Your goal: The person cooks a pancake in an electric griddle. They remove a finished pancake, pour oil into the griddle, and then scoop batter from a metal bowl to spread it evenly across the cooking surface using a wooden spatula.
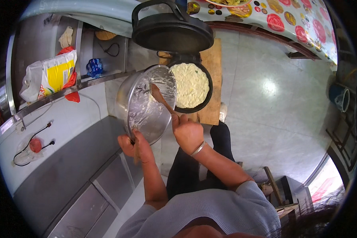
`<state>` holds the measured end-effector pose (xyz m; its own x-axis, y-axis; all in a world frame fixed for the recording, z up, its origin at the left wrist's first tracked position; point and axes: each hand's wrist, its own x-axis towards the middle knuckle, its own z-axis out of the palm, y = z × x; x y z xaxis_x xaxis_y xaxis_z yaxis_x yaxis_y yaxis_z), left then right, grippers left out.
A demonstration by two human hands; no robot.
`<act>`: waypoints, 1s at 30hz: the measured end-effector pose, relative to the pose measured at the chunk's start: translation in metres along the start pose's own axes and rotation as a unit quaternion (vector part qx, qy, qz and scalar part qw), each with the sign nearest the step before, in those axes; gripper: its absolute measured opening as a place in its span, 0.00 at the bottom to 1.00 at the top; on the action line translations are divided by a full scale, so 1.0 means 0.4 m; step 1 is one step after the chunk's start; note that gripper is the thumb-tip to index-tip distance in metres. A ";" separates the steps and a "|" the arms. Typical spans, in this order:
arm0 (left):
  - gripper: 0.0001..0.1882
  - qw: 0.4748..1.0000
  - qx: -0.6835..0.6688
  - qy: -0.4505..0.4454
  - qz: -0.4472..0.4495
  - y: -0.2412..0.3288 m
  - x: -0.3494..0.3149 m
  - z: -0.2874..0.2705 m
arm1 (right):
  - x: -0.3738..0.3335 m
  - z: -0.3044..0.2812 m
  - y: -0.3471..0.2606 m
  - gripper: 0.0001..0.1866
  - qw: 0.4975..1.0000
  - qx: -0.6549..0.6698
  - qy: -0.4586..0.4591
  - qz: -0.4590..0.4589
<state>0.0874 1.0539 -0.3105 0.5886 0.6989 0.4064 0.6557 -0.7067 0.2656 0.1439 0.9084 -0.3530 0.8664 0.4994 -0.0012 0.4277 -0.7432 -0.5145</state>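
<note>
My left hand (pixel 138 146) is closed on the near rim of a large metal mixing bowl (pixel 131 95), which is tilted with its mouth facing right. Pale batter smears (pixel 141 107) coat its inside. My right hand (pixel 187 133), with a bangle at the wrist, grips the handle of a wooden spatula (pixel 158 94) whose blade lies inside the bowl. Just right of the bowl, a thick round of pale batter (pixel 190 85) with green flecks fills the lower plate of a black electric griddle (pixel 208 95). The griddle's lid (pixel 172 31) stands raised behind it.
The griddle rests on a wooden stool or bench (pixel 215 67). To the left, a metal shelf (pixel 103 77) holds a yellow-and-white bag (pixel 58 73) and a blue packet (pixel 94 68). A table with a flowered cloth (pixel 275 22) stands at the far right. A bin (pixel 339 97) sits by the right edge.
</note>
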 end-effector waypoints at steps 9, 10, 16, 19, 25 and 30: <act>0.16 0.999 0.036 0.011 -0.012 -0.038 0.000 -0.008 | -0.061 -0.042 -0.039 0.08 0.993 0.090 -0.070 0.034; 0.16 0.999 0.030 0.007 -0.013 -0.045 0.000 -0.010 | -0.051 -0.041 -0.044 0.07 0.991 0.116 -0.061 0.020; 0.17 0.998 0.004 0.013 0.064 -0.051 0.003 -0.004 | -0.043 -0.005 -0.032 0.05 0.990 0.103 -0.075 0.066; 0.17 0.998 0.001 0.017 0.056 -0.066 0.012 0.003 | -0.076 -0.038 -0.033 0.05 0.989 0.081 -0.095 0.077; 0.16 0.994 -0.029 0.032 0.102 -0.060 0.018 0.018 | -0.041 0.003 -0.069 0.06 0.987 0.133 -0.053 0.075; 0.14 0.994 -0.030 0.038 0.095 -0.087 0.023 0.019 | -0.051 0.037 -0.040 0.09 0.984 0.146 -0.077 0.065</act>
<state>0.0734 1.0857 -0.3226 0.6601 0.5433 0.5187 0.5050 -0.8322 0.2290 0.1156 0.9168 -0.3576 0.8499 0.4870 -0.2014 0.2043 -0.6567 -0.7260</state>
